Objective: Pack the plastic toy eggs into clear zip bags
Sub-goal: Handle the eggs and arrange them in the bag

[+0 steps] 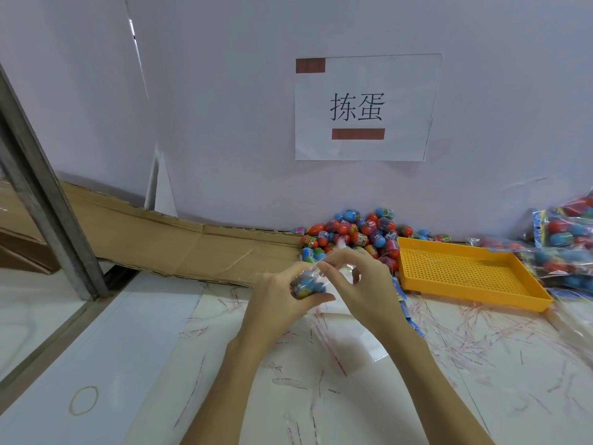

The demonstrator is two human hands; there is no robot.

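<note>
Head cam, going left to right: far left there's a metal frame post (48, 200) slanting down to the table edge, and a rubber band (84, 400) lying flat on the white tabletop (128, 364) with lots of bare room around it. A flattened cardboard sheet (167, 242) runs along the wall behind.

My left hand (276, 300) is curled around a blue toy egg (308, 284) that looks to be inside a clear zip bag (333, 274), thumb underneath, fingers wrapped over. My right hand (359, 284) is just beside it, thumb and fingertips pinched on the bag's top.

Behind my hands the loose egg pile (353, 232) sits against the wall under the paper sign (362, 107). Right of it, touching the pile, is the yellow mesh tray (465, 271), and filled bags (564, 245) crowd the far right edge. Thin red-edged strips (465, 335) litter the table.
</note>
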